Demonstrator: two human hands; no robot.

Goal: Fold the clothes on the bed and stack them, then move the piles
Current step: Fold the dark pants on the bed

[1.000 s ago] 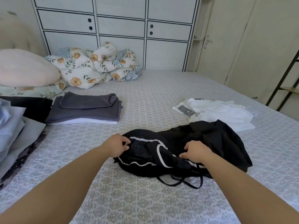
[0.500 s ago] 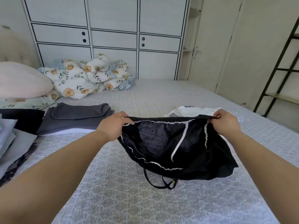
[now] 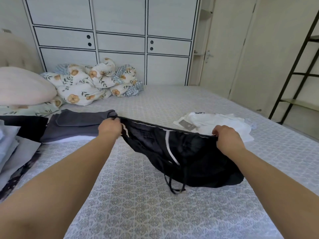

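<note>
While held taut, black garment (image 3: 186, 152), white-trimmed

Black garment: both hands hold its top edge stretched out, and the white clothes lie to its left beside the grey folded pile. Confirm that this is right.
Not quite. Both the left hand and the right hand do hold the black garment stretched by its top edge, but the white clothes lie behind its right end, across the bed from the grey folded pile on the left. The head view shows this.
</note>
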